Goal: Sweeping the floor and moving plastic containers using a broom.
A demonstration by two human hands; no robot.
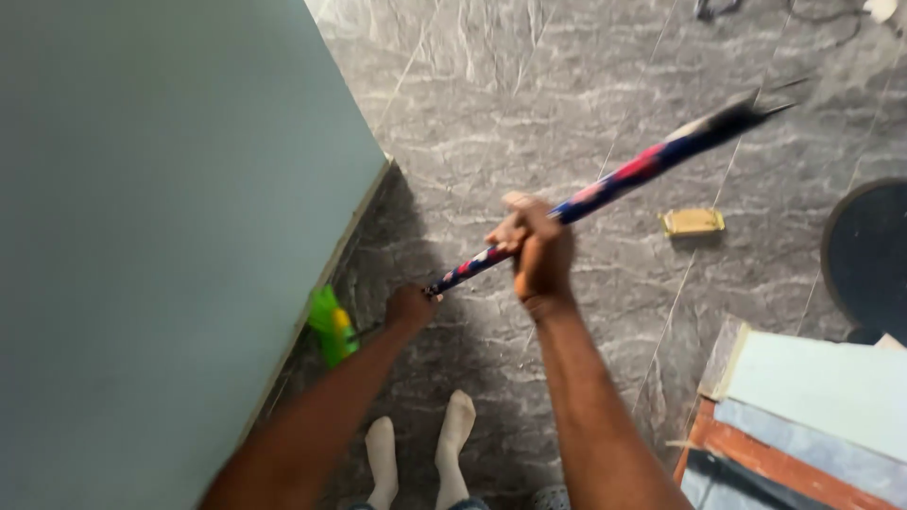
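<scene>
Flooring is grey marble-pattern tile point(529, 104) with pale veining and thin grout lines running diagonally. A large pale green panel point(151, 217) fills the left of the view, its lower edge meeting the floor along a slanting line and throwing a shadow onto the tiles beside it. At lower right lies a stack of flat boards point(803, 416) in pale green, grey-blue and reddish brown. A dark round object point(869, 255) is cut off by the right edge, and a small yellowish block point(693, 222) lies on the tiles near it. Two feet in white socks point(420, 453) stand on the floor at the bottom centre.

Person grips a long stick point(605, 189) wrapped in blue, red and white pattern, held at a slant, rising from lower left to upper right. Its far end is blurred. The left hand point(409, 308) is closed round the lower end of the stick, close to the panel's edge; a bright green and yellow piece point(331, 324) shows just beside that hand, against the panel. The right hand point(537, 247) holds the stick higher up, fingers point(505, 231) wrapped fully round it, thumb side uppermost. Both hands are in firm contact with the stick, set apart along its length, above the feet
</scene>
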